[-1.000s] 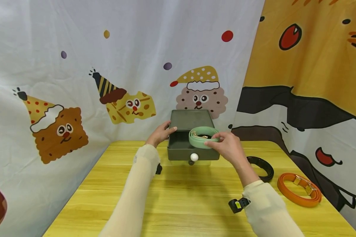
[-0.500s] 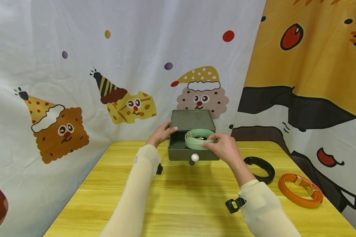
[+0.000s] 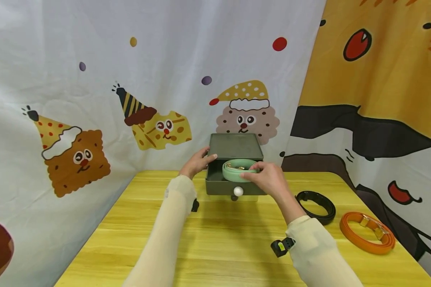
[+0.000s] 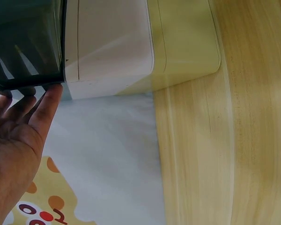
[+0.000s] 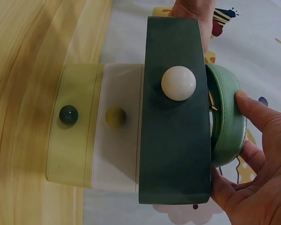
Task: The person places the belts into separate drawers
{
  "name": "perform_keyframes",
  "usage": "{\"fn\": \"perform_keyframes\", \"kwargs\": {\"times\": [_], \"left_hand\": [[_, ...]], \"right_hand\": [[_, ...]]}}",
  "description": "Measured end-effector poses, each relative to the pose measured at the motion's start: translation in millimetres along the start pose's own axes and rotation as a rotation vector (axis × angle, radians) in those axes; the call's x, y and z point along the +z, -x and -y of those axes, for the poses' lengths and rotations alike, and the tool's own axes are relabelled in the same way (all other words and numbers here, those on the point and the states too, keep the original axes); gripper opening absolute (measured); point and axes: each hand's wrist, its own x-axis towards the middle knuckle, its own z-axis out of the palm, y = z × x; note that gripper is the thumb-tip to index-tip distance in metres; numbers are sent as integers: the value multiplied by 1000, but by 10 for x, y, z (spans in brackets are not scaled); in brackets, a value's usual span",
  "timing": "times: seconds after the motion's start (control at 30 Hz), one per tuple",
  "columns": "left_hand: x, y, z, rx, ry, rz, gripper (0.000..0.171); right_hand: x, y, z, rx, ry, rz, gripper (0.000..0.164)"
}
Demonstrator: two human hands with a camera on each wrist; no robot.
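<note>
Your right hand (image 3: pixel 271 178) pinches the coiled green belt (image 3: pixel 231 175) by its near right side, the thumb and fingers clamped on the strap. The belt is at the mouth of the pulled-out dark green drawer (image 3: pixel 219 188), toward its right half; seen from your right wrist, its lower edge is hidden behind the drawer front and the rest stands above it, so you cannot tell whether it touches the drawer floor. Gold-coloured fittings (image 5: pixel 213 104) show inside the coil. Your left hand (image 3: pixel 197 162) rests against the left side of the dark green top casing (image 3: pixel 236 146); its fingers are fairly straight with the tips touching the casing, and the thumb reaches toward the front corner, apart from the fingers. Below the dark green tier you have a white tier (image 5: pixel 117 164) with a yellow knob (image 5: pixel 115 116), then a yellow tier (image 5: pixel 72 154) with a dark green knob (image 5: pixel 68 115); a white knob (image 3: pixel 238 191) sits on the pulled-out drawer. To the right on the wood-grain table (image 3: pixel 215 247) lie a coiled black belt (image 3: pixel 330 209), partly behind your right forearm, and, nearer to you, a coiled orange belt (image 3: pixel 362 244). A cartoon-printed cloth (image 3: pixel 172 71) hangs behind.
</note>
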Motion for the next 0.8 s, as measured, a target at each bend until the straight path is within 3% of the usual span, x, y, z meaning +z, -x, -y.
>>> {"fn": "perform_keyframes", "kwargs": {"times": [0.37,0.8], "left_hand": [[22,14,6,-5,-9,-13,73],[15,15,-9,-12,-9,-9,74]], "right_hand": [[26,-36,57,30,-15,31,47],[123,-78,55,28,-19,7,47]]}}
